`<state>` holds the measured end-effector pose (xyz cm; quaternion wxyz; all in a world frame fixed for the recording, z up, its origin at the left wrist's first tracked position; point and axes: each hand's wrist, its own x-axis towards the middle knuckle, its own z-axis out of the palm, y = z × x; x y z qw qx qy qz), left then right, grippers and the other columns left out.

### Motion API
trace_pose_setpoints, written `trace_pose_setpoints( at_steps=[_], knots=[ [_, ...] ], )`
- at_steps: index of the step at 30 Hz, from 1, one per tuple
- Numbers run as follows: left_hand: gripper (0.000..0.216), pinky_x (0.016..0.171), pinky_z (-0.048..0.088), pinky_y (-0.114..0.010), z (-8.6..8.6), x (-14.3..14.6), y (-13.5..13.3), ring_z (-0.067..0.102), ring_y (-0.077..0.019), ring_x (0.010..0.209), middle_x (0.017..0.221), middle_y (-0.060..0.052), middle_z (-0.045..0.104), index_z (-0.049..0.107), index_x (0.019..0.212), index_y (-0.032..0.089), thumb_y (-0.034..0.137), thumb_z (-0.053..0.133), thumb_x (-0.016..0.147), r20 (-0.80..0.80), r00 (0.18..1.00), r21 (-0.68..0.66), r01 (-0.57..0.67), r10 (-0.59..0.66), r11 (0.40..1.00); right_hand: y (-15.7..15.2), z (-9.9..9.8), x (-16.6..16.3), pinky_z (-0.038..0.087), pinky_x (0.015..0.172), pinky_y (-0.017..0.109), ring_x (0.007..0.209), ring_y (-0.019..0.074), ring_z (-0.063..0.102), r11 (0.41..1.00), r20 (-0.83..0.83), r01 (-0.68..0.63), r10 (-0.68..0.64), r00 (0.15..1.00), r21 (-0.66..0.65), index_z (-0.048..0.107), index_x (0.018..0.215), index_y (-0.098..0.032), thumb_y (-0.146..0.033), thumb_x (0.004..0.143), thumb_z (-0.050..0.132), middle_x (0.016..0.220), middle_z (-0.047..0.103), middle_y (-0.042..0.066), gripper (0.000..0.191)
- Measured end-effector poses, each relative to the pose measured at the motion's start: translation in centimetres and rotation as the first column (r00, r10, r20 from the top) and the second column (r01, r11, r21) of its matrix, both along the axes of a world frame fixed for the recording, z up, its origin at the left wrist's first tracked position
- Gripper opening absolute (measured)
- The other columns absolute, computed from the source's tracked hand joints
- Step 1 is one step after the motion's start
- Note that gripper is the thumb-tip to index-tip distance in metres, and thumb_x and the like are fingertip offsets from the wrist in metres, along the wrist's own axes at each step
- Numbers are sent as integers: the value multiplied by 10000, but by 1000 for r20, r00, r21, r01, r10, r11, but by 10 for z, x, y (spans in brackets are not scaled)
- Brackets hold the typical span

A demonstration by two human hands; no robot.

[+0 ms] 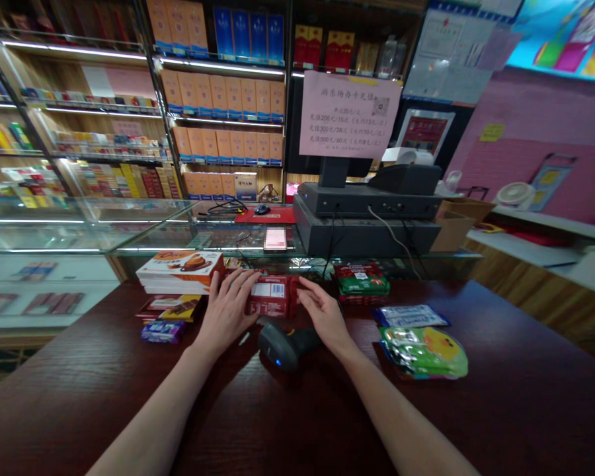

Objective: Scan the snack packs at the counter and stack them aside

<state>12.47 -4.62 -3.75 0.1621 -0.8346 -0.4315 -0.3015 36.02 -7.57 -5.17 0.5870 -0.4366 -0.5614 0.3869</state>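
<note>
A red packaged snack [269, 297] with a white label and barcode faces me between my two hands. My left hand [231, 304] is closed over its left end, fingers reaching across the top. At the packet's right edge, my right hand [321, 312] grips with bent fingertips; the thumb is partly hidden. Just below the packet lies a dark handheld barcode scanner [280, 347] with a lit blue light, its handle running beneath my right hand. White-and-orange boxes [181, 270] are stacked beside my left hand.
Chocolate bars [181, 308] and a purple packet [162, 332] lie at the left. Right are red-and-green packets [361, 281], a blue-white packet [412, 316] and a green pouch [424, 352]. A cash register [367, 221] stands behind, on a glass counter [149, 241].
</note>
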Motion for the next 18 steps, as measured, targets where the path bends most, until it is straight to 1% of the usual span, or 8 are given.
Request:
trace_pose_setpoints(
  at_steps=[4,8,10,12,14,16,18],
  knots=[
    [748,1249,53,-561,-1,-5,3,413,-293,1408,1475,-85,534,390,1483,244,275,686,797,16,1000,7,-22,22,1000,1,-4,7,541,965,432,1031,241,716,1000,54,9,-9,998,-5,573,1345,-218,-468,894,608,1180,735,109,517],
    [730,1242,64,-565,-1,-10,5,432,-299,1394,1455,-100,546,405,1470,239,268,679,794,33,998,9,-54,54,998,0,-4,17,518,984,416,1088,231,693,1000,187,13,-18,982,25,583,1325,-227,-422,918,583,1193,730,101,452],
    [726,1240,55,-570,0,-12,5,438,-300,1389,1453,-107,546,402,1469,236,266,673,797,42,997,15,-65,64,998,-3,0,24,505,994,414,1101,229,684,999,284,-34,24,958,32,596,1311,-238,-405,926,578,1188,734,87,420],
    [732,1241,42,-570,1,-15,6,444,-298,1386,1453,-114,543,393,1474,232,264,670,797,50,996,21,-72,71,997,-9,7,31,475,1025,427,1123,230,671,994,396,-111,93,913,22,593,1325,-253,-396,931,581,1199,732,73,419],
    [743,1242,40,-568,1,-17,6,447,-297,1384,1454,-122,538,382,1481,229,265,667,795,58,995,27,-81,79,996,-15,13,39,449,1051,443,1162,246,647,980,482,-197,185,856,-27,575,1359,-264,-407,894,646,1246,715,73,492],
    [747,1242,45,-567,0,-19,7,446,-298,1385,1455,-128,534,376,1485,228,270,664,797,65,994,30,-93,90,995,-20,17,46,390,1102,484,1235,278,594,970,573,-232,231,786,-73,548,1397,-291,-438,799,760,1299,688,64,651],
    [744,1242,45,-568,-1,-21,8,445,-301,1385,1450,-130,537,373,1488,225,278,659,803,67,993,31,-99,97,995,-23,19,52,353,1127,504,1288,295,549,958,623,-264,275,733,-113,496,1446,-313,-457,724,825,1366,644,64,807]
  ],
)
